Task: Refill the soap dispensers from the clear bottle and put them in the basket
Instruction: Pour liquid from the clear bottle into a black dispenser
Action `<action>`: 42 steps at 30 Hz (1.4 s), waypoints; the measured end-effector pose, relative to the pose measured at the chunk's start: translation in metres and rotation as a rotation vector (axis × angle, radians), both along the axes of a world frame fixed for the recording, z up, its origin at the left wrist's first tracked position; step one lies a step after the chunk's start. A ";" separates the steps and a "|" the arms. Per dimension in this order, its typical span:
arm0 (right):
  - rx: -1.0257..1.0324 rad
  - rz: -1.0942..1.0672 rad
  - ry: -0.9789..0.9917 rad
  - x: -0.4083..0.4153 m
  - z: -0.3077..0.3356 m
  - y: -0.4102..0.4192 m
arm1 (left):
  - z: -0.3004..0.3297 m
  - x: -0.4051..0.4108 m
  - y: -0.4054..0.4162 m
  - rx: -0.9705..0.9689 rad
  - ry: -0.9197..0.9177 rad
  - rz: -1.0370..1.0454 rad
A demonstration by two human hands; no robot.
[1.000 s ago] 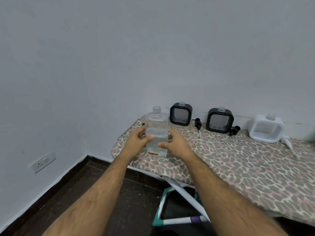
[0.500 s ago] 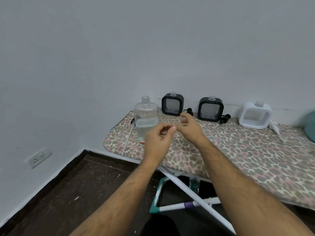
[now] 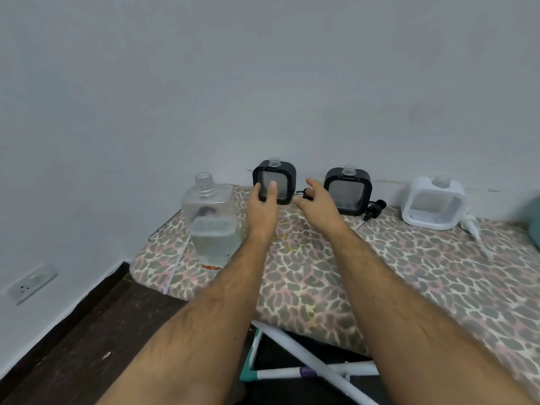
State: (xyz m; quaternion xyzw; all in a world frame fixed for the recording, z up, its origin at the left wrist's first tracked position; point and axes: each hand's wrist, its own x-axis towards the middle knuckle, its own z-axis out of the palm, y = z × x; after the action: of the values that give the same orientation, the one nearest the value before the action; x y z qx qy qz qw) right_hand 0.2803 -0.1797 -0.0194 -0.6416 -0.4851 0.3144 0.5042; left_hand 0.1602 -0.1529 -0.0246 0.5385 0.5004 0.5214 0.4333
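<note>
The clear bottle (image 3: 210, 229) stands uncapped and partly full at the left end of the leopard-print ironing board (image 3: 380, 273). Along the wall stand two black dispensers, one on the left (image 3: 280, 173) and one in the middle (image 3: 349, 191), and a white dispenser (image 3: 432, 203), all without pumps. My left hand (image 3: 263, 209) reaches to the left black dispenser, thumb on its front window and fingers at its left edge. My right hand (image 3: 318, 206) is spread open between the two black dispensers, over a small black pump (image 3: 304, 194).
A black pump (image 3: 375, 207) lies by the middle dispenser and a white pump (image 3: 472, 226) beside the white one. A teal-rimmed container (image 3: 248, 372) sits on the floor under the board, behind its white legs. A wall socket (image 3: 29, 283) is low on the left. A teal object (image 3: 536, 223) shows at the right edge.
Both hands let go of the clear bottle, which now stands alone. They moved forward toward the wall, the left onto the left black dispenser, the right opening beside it.
</note>
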 end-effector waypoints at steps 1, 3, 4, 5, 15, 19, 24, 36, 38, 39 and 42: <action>-0.006 -0.001 0.011 -0.001 -0.002 0.010 | -0.005 0.003 0.009 -0.009 -0.011 0.023; -0.017 -0.017 0.031 -0.001 -0.005 0.033 | -0.013 0.011 0.027 -0.018 -0.008 0.077; -0.020 -0.030 0.024 -0.001 -0.006 0.044 | -0.016 0.015 0.036 -0.010 -0.010 0.108; -0.025 -0.039 0.012 0.000 -0.008 0.055 | -0.018 0.018 0.044 0.005 -0.018 0.137; -0.006 -0.064 -0.044 0.006 -0.026 0.110 | -0.029 0.037 0.106 0.005 -0.052 0.255; 0.003 -0.090 -0.049 0.008 -0.023 0.113 | -0.034 0.039 0.108 0.034 -0.076 0.257; 0.018 -0.077 -0.054 0.013 -0.018 0.094 | -0.026 0.039 0.087 0.054 -0.098 0.250; 0.064 -0.099 -0.121 0.021 0.011 -0.038 | -0.008 0.031 -0.038 0.116 -0.108 0.090; 0.060 -0.107 -0.118 0.020 0.010 -0.064 | -0.011 0.026 -0.061 0.095 -0.111 0.044; 0.055 -0.109 -0.111 0.020 0.008 -0.077 | -0.012 0.023 -0.072 0.095 -0.120 0.021; 0.045 -0.099 -0.112 0.017 0.005 -0.109 | -0.015 0.011 -0.102 0.086 -0.138 -0.034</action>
State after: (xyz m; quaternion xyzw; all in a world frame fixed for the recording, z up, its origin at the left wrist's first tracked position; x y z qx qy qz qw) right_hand 0.2976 -0.2888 -0.0139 -0.6700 -0.4870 0.2416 0.5055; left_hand 0.1716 -0.2545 -0.0393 0.5277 0.4374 0.5708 0.4521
